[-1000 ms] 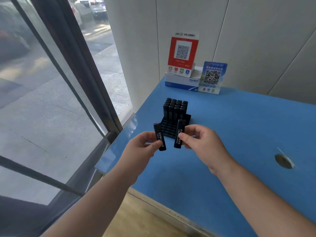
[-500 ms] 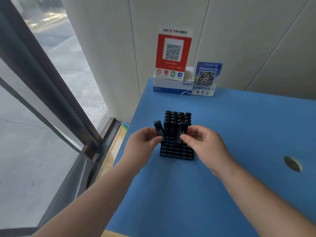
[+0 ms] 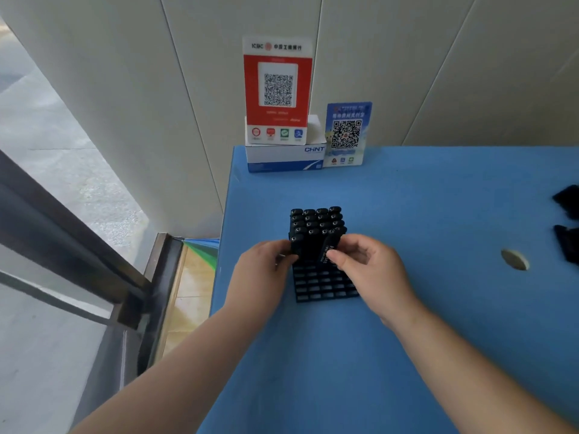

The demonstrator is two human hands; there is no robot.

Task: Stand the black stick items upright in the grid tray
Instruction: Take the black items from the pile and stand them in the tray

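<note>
A black grid tray (image 3: 324,286) lies on the blue table, its near rows showing open cells. Several black sticks (image 3: 316,222) stand upright in its far rows. My left hand (image 3: 266,267) pinches a black stick (image 3: 296,247) at the left end of the front filled row, upright over the tray. My right hand (image 3: 366,264) pinches another black stick (image 3: 327,250) with white lettering, upright at the right side of that row. Whether either stick's foot sits in a cell is hidden by my fingers.
The blue table (image 3: 407,339) ends at a left edge beside a window frame. A white and blue box (image 3: 282,158) with a red QR sign (image 3: 277,89) and a blue QR card (image 3: 346,134) stands at the back. More black items (image 3: 568,220) lie at the far right, near a round hole (image 3: 513,260).
Both hands have carried their sticks forward and down from in front of the tray to its front filled row. The camera has swung right, away from the window.
</note>
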